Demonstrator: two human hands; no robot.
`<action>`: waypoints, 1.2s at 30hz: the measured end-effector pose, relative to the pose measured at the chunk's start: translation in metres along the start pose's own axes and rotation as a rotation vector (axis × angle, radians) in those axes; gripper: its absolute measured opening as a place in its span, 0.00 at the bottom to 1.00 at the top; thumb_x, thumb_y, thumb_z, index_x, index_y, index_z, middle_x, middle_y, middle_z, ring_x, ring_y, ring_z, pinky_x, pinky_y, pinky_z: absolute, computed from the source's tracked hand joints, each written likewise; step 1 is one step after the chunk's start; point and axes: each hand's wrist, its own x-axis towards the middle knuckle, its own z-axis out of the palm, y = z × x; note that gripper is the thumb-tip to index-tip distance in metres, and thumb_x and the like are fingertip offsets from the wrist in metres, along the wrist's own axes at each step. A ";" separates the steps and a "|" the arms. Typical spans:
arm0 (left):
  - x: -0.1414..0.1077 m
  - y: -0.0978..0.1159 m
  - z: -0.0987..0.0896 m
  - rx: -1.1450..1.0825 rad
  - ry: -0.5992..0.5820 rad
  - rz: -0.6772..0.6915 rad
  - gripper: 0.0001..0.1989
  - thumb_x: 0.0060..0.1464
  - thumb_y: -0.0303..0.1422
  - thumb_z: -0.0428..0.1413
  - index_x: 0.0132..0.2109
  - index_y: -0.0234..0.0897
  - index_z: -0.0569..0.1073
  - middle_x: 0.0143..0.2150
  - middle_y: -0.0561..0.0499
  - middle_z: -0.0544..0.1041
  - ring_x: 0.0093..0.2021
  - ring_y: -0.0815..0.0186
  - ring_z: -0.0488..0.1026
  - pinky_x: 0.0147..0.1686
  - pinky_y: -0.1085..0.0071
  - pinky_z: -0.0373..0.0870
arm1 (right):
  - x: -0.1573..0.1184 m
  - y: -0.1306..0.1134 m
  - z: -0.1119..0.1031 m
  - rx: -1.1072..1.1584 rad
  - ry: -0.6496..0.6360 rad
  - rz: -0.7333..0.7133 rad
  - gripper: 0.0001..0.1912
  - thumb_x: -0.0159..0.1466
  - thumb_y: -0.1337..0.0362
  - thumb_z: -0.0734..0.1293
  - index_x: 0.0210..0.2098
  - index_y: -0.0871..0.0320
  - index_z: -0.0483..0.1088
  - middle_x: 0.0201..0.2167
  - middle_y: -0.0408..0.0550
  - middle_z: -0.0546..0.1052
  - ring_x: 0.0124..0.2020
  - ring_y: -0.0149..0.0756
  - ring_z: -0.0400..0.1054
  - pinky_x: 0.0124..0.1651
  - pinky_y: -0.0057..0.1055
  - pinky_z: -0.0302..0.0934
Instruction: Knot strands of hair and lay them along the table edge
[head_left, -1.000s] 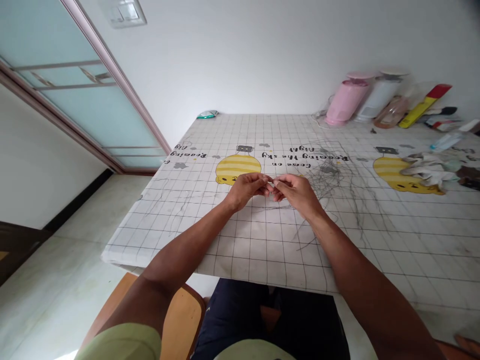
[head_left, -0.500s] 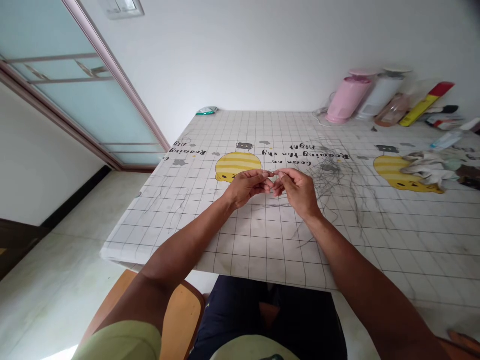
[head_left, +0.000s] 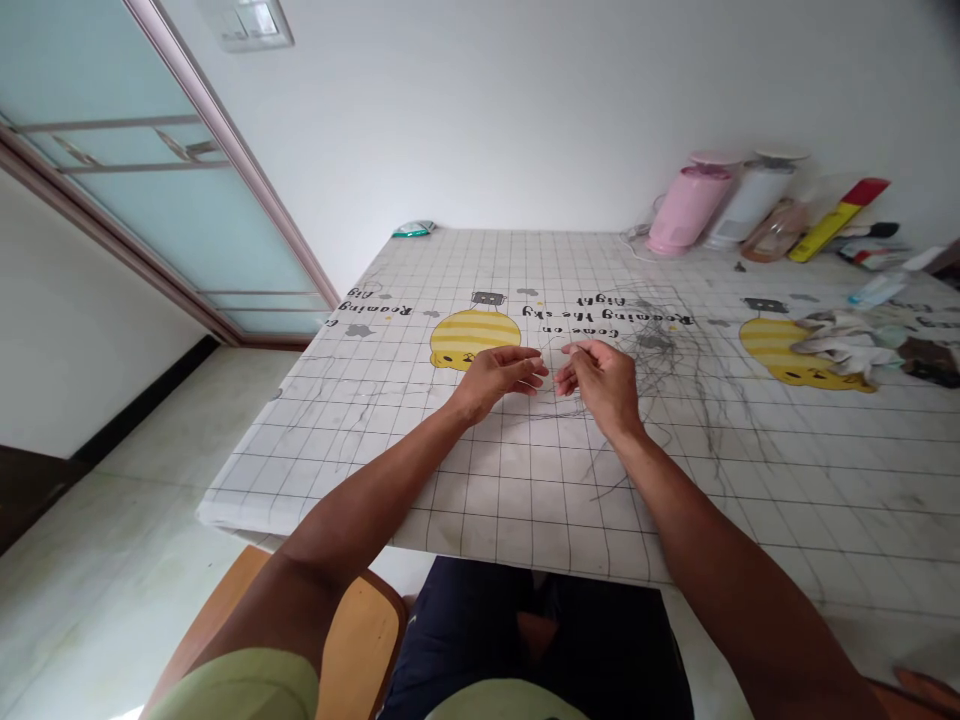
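Observation:
My left hand (head_left: 499, 380) is above the middle of the table, its thumb and fingers pinched together. Facing it, my right hand (head_left: 600, 385) is also closed in a pinch. A small gap separates the fingertips of the two hands. Whatever they pinch is too fine to make out. Loose thin dark strands (head_left: 660, 345), like hair or thread, lie tangled beyond and to the right of my right hand. A few finer strands (head_left: 360, 400) are scattered on the cloth left of my left hand.
A checked tablecloth (head_left: 495, 490) with yellow balloon prints covers the table. At the back right stand a pink cylinder (head_left: 686, 210), a white cylinder (head_left: 750, 205) and a yellow-red box (head_left: 836, 222). A crumpled cloth (head_left: 855, 340) lies at the right; a green packet (head_left: 412, 229) lies far left.
My hands have drawn slightly apart, opening a gap between fingertips that were almost touching. The view has shifted a little.

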 end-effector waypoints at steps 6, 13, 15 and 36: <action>-0.005 -0.006 0.014 0.060 0.055 0.064 0.18 0.60 0.41 0.71 0.46 0.29 0.82 0.42 0.38 0.86 0.36 0.62 0.82 0.40 0.62 0.81 | 0.000 0.004 0.003 -0.067 0.042 -0.021 0.13 0.69 0.52 0.71 0.43 0.55 0.76 0.27 0.47 0.82 0.21 0.39 0.76 0.27 0.34 0.72; 0.000 -0.010 0.014 0.072 0.198 0.074 0.10 0.62 0.35 0.69 0.39 0.31 0.82 0.35 0.43 0.84 0.31 0.66 0.79 0.34 0.67 0.80 | -0.006 0.007 0.012 -0.081 -0.001 0.005 0.11 0.69 0.53 0.71 0.40 0.54 0.74 0.25 0.47 0.82 0.21 0.40 0.77 0.25 0.33 0.71; 0.001 -0.010 0.013 0.079 0.224 0.070 0.08 0.62 0.32 0.68 0.38 0.31 0.81 0.34 0.44 0.84 0.30 0.66 0.78 0.33 0.67 0.80 | -0.008 0.007 0.013 -0.091 -0.019 0.013 0.10 0.69 0.54 0.71 0.39 0.53 0.74 0.25 0.47 0.82 0.21 0.41 0.77 0.25 0.34 0.71; -0.003 -0.002 0.010 0.425 0.332 0.042 0.11 0.57 0.20 0.59 0.44 0.32 0.82 0.26 0.52 0.79 0.21 0.69 0.72 0.23 0.71 0.72 | -0.017 0.004 0.022 -0.108 -0.099 0.068 0.05 0.67 0.60 0.69 0.35 0.54 0.74 0.23 0.47 0.82 0.21 0.42 0.78 0.23 0.33 0.73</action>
